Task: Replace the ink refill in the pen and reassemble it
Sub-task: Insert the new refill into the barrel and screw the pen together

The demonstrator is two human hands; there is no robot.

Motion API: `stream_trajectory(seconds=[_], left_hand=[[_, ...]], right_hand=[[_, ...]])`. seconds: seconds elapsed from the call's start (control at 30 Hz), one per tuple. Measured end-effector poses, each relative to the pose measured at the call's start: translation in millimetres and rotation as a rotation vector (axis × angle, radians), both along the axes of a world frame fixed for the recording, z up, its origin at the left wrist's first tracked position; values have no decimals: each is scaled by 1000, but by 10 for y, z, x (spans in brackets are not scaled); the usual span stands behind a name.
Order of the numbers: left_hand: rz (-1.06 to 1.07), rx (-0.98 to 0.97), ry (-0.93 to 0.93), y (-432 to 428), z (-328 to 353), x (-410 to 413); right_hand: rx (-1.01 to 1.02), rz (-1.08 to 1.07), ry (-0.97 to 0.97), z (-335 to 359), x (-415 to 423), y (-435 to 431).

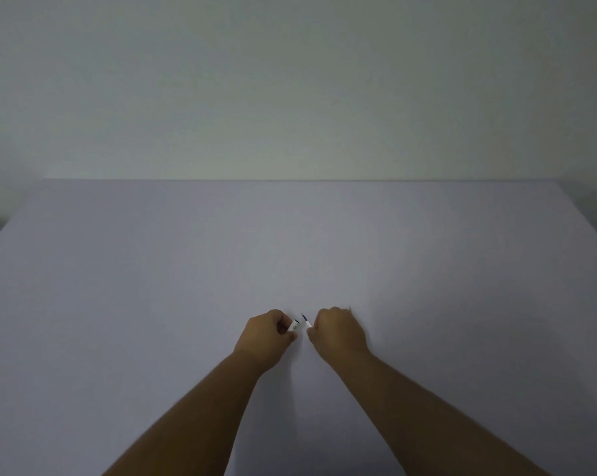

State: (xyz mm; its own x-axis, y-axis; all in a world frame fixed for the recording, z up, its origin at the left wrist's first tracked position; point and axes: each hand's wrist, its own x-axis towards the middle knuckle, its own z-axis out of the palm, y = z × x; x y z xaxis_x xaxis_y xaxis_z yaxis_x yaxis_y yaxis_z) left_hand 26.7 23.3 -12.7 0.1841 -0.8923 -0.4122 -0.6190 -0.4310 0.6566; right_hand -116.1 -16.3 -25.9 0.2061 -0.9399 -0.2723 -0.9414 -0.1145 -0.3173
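- Pen parts are both up in the hands, held over the near middle of the table, a bit closer to the near edge than the far one.
- Loads of open room: the pale tabletop is bare out to the far edge where it meets the wall, and off toward the left and right edges too. Both far corners show; the near edge is out of frame.
- Left hand is curled shut around a short white pen piece with a dark open end, which pokes out from between thumb and fingers and points toward the other hand.
- Right hand is closed in a loose fist, pinching a thin white refill with a dark pointed tip. The tip angles up and left, toward the open end of the white piece.
- The two parts sit just beside each other but apart, with a small gap between tip and opening.
- Hard to see: most of both parts is buried inside the fists, so I can't tell how long either one is or whether the white piece is the barrel or a cap. Something tiny sticks out past the right knuckles, too small to make out.
- Both forearms run off the bottom of the picture, and the lighting's pretty dim.
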Motion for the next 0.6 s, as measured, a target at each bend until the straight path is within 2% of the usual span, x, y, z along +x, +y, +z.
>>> stream_trajectory(seconds=[0.1, 0.2, 0.4, 0.5, 0.6], left_hand=[[-14, 1, -17, 3, 12, -7], [-14, 3, -22, 9, 17, -13], [-15, -10, -40, 15, 29, -16], [-22, -8, -30, 8, 49, -36], [-30, -7, -23, 0, 66, -58]], right_hand=[[-5, 31, 23, -17, -18, 8], [20, -28, -55, 27, 13, 19], [4, -429, -597, 260, -1, -79], [18, -566, -743, 309, -19, -128], [52, -636, -799, 290, -37, -143]])
